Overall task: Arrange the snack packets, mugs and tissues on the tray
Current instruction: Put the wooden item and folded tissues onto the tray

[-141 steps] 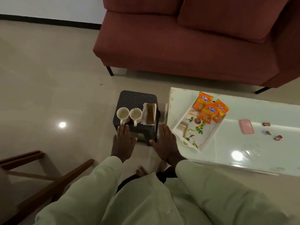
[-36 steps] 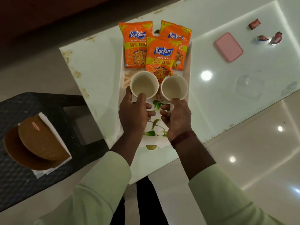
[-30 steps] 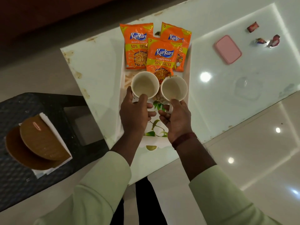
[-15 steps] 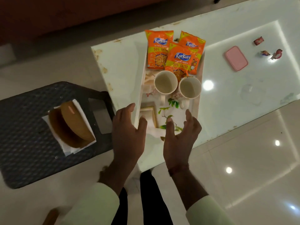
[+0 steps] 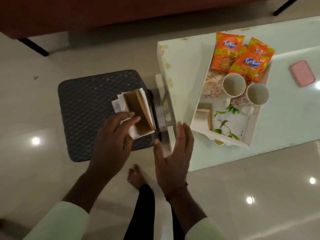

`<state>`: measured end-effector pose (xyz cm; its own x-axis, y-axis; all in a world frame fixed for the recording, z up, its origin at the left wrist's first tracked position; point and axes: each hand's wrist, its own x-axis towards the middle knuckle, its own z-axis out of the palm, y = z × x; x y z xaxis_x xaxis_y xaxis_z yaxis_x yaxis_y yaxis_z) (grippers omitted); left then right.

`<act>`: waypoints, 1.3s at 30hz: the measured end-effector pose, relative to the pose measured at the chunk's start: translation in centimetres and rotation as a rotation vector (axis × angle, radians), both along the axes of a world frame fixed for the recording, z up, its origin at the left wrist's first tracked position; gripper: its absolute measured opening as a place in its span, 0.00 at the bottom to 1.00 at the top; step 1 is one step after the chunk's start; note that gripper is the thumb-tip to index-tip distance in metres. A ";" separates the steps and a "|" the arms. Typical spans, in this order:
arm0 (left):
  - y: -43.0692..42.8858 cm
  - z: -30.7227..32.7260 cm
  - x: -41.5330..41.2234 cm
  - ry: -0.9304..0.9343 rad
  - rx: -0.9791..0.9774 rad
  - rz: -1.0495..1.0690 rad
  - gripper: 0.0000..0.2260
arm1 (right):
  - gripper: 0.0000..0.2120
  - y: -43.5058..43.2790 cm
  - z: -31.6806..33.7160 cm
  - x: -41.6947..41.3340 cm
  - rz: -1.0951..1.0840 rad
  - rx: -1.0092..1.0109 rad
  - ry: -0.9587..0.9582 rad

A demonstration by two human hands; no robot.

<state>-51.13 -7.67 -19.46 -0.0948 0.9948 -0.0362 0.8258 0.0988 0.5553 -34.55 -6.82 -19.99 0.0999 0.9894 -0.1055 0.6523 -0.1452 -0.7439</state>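
Observation:
A white tray [image 5: 251, 129] with a leaf print lies on the white table. Three orange snack packets [image 5: 226, 52] sit at its far end. Two cream mugs [image 5: 234, 85] [image 5: 257, 94] stand side by side just in front of them. On the dark woven stool [image 5: 86, 108] a brown tissue holder [image 5: 137, 112] stands on white tissues. My left hand [image 5: 112, 144] hovers at the holder's near left, fingertips at the tissues, fingers apart. My right hand [image 5: 174, 156] is open, edge-on, between the stool and the table, holding nothing.
A pink flat case [image 5: 302, 73] lies on the table right of the tray. A red sofa [image 5: 121, 11] with dark legs runs along the top. My bare foot [image 5: 136, 175] stands on the glossy tiled floor below the stool.
Both hands let go of the mugs, which now stand on the tray, and swung left. My left hand has reached the tissue holder on the stool; my view turned left.

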 end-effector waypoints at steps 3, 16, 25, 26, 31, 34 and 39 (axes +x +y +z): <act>0.6 -1.2 -3.4 0.085 -0.025 -0.064 0.20 | 0.37 -0.9 -1.2 -2.5 0.085 -0.003 -0.052; 12.3 -3.9 -8.7 0.184 -0.151 -0.511 0.33 | 0.36 -1.0 -6.0 -8.1 0.034 -0.059 -0.176; 14.8 -4.0 -9.7 0.086 -0.187 -0.589 0.20 | 0.29 -0.3 -5.7 -8.2 -0.044 -0.043 -0.099; 15.0 -3.8 -9.9 0.120 -0.181 -0.606 0.21 | 0.29 -0.2 -5.5 -8.2 -0.048 -0.037 -0.092; 15.2 -2.9 -10.1 0.090 -0.195 -0.578 0.20 | 0.28 0.3 -4.3 -8.3 -0.080 -0.024 -0.055; 15.1 -1.7 -9.5 0.020 -0.157 -0.581 0.20 | 0.27 0.9 -3.6 -7.6 -0.080 -0.002 0.008; 13.7 -1.9 -6.7 -0.156 -0.139 -0.410 0.21 | 0.25 3.5 -2.5 -1.3 0.060 0.068 0.016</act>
